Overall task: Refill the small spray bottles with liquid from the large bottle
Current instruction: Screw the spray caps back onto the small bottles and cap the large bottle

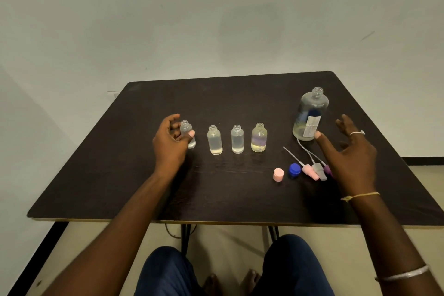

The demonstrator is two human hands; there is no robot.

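Curled round the leftmost small bottle (187, 127), the left grip (170, 142) holds it at the end of a row of four uncapped ones on the desk (228, 94). Meanwhile the right grip (350, 151) is spread wide just beside the large bottle (311, 113), holding nothing. Looks like pour setup to me: next up is a solid hold on the big one, then a slow tilt over that narrow neck.

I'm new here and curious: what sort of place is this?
Probably a plain room in a home or small workspace: bare pale wall, one dark table holding small bottles, beige floor.
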